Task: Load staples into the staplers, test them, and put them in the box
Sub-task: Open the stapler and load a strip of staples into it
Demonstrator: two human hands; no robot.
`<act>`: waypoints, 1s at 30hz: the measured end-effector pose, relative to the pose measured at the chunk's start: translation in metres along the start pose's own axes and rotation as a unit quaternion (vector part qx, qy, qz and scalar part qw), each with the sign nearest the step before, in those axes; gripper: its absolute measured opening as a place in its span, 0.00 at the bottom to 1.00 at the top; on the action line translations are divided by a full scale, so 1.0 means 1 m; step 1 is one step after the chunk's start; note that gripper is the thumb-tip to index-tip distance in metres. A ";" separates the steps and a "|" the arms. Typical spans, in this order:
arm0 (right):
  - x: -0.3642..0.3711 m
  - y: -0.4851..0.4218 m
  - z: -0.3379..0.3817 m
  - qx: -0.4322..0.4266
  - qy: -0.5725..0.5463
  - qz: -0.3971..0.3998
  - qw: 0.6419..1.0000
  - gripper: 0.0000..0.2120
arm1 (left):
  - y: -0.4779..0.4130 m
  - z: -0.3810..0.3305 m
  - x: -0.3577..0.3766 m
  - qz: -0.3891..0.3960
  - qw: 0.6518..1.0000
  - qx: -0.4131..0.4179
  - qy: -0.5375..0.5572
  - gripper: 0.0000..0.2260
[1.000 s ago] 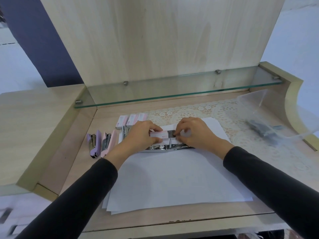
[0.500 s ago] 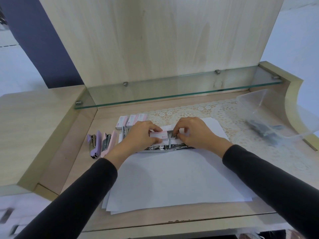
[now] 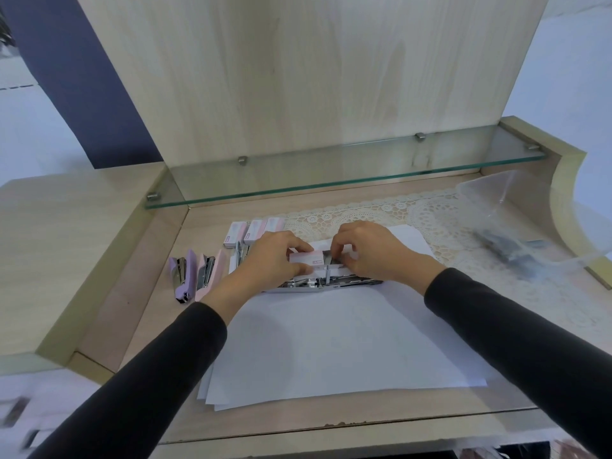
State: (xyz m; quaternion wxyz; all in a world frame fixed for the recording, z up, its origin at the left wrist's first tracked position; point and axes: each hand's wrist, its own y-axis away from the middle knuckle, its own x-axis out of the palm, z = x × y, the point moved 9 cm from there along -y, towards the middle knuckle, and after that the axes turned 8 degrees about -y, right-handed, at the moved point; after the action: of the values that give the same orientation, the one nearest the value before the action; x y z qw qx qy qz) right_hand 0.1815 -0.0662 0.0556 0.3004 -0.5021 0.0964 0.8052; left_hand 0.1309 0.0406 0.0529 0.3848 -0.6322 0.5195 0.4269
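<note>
At the far edge of the paper sheets [image 3: 331, 342], over the opened stapler [image 3: 331, 283], I see almost no change from a second ago. My left hand [image 3: 268, 260] still grips the pink staple box [image 3: 306, 259]. My right hand [image 3: 374, 253] has only crept slightly toward the box's open end, its fingertips pinching there. I cannot tell whether a strip is out yet. I judge loading unfinished: the purple stapler [image 3: 182, 276] and pink stapler [image 3: 207, 274] wait on the tabletop [image 3: 198, 235], and the clear box [image 3: 530, 233] stands well apart, far right.
</note>
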 end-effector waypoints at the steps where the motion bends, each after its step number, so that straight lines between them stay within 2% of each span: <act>1: 0.000 0.000 0.001 -0.002 0.008 0.007 1.000 0.08 | 0.000 0.000 0.000 0.000 1.000 0.001 0.000 0.16; 7: -0.001 0.000 0.006 -0.006 0.033 0.031 0.999 0.06 | 0.000 -0.001 -0.001 -0.004 1.000 0.004 0.000 0.16; 15: -0.004 0.005 0.001 0.021 -0.007 0.001 1.000 0.04 | 0.001 -0.002 -0.002 -0.005 1.000 0.010 0.003 0.16; 21: -0.005 0.005 -0.003 0.030 -0.031 -0.018 0.999 0.08 | 0.000 -0.002 -0.001 0.001 1.000 0.008 0.001 0.16; 30: -0.022 0.014 -0.027 0.114 -0.106 -0.101 0.983 0.07 | 0.000 -0.001 0.000 0.004 1.000 0.006 0.000 0.16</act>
State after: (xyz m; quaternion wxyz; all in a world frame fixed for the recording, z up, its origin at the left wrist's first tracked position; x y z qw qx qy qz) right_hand 0.2003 -0.0985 0.0601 0.4444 -0.3832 0.1042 0.8030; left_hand 0.1308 0.0396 0.0536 0.3869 -0.6279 0.5247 0.4252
